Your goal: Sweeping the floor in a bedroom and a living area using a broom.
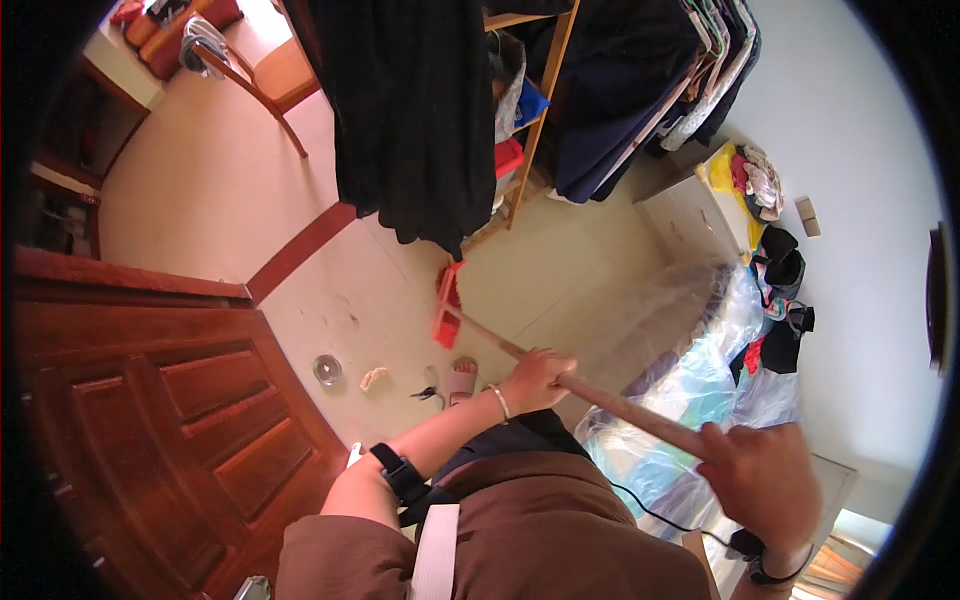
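Both hands grip the long wooden handle of a broom [448, 306]. My left hand [538, 380], with a bracelet at its wrist, closes around the middle of the handle. My right hand [765, 476], slightly blurred and wearing a dark wristband, holds the handle near its upper end. The red broom head is low at the pale floor, beside the hem of a black hanging garment [416, 120] and in front of my sandalled foot [463, 377]. Left of the foot, a round glass-like object [327, 370], a beige curved object [373, 379] and a small black object [426, 393] lie on the floor.
A red-brown wooden door [202, 420] stands at the left, by a dark red threshold strip [300, 251]. Ahead is a wooden rack [541, 124] beside hanging clothes. At the right are a white cabinet [694, 217] and a plastic-covered bed or pile [675, 397]. A black cable [645, 508] runs near my waist.
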### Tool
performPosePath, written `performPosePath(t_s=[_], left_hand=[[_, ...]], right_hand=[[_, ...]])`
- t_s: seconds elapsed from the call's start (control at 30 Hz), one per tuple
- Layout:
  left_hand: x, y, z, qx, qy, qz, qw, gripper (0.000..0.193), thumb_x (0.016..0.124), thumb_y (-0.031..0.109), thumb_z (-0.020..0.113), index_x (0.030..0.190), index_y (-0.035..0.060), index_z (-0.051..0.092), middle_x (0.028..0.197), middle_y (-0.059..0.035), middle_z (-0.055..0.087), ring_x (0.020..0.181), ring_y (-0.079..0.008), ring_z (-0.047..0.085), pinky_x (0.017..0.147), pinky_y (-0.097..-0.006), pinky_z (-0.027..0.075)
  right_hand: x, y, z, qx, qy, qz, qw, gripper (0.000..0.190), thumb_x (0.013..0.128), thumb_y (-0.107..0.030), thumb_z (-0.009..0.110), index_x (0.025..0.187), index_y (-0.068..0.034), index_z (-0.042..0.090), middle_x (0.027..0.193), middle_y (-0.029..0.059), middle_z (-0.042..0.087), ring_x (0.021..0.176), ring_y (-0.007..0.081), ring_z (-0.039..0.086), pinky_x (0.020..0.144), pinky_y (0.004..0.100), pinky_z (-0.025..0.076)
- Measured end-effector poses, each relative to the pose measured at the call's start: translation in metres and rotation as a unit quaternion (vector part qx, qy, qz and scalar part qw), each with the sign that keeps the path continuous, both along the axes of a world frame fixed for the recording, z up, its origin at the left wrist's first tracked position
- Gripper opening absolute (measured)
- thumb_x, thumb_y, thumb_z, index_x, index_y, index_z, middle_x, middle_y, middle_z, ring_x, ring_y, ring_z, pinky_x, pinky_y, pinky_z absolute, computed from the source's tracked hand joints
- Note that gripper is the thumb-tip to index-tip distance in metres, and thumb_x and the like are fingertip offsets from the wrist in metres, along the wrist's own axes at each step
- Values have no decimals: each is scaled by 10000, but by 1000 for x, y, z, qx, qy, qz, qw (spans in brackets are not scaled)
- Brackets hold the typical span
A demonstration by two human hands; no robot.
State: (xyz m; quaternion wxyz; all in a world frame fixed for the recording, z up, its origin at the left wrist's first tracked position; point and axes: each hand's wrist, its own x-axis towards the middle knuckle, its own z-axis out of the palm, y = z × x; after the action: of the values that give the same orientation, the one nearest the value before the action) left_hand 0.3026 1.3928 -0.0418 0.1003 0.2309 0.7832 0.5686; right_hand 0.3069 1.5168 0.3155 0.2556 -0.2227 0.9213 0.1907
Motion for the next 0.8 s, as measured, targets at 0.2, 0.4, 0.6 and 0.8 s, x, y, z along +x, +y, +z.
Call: performPosePath(t_s=[0.2,0.4,0.6,0.8], left_hand=[[10,45,65,74,61,13,995,289,784,272,654,645,61,512,621,-149,554,644,-368,577,581,-469,426],[-4,56,40,33,-20,-156,987,204,706,250,641,635,65,592,650,-155,608,668,-387,604,610,-473,464],[-1,-46,-43,-180,-67,-136,972,181,683,283,656,672,104,627,646,-132,620,668,-352,621,644,-466,482],[4,-32,-2,-195,35,-105,975,144,675,262,629,704,121,629,641,-132,599,659,-359,611,610,-478,474]], right_hand=[[13,17,76,-17,44,-88,995,293,623,-160,746,894,-91,661,632,70,626,538,286,585,527,399,406],[26,72,49,-11,-6,-84,996,171,646,-187,721,759,-105,621,555,84,561,546,328,574,525,432,419],[19,35,-81,-142,-52,-104,983,157,755,-215,694,836,-108,611,605,105,600,591,333,608,542,448,451],[48,53,-33,-196,-63,-220,954,141,775,-181,668,852,-80,608,626,138,601,608,353,616,548,441,458]])
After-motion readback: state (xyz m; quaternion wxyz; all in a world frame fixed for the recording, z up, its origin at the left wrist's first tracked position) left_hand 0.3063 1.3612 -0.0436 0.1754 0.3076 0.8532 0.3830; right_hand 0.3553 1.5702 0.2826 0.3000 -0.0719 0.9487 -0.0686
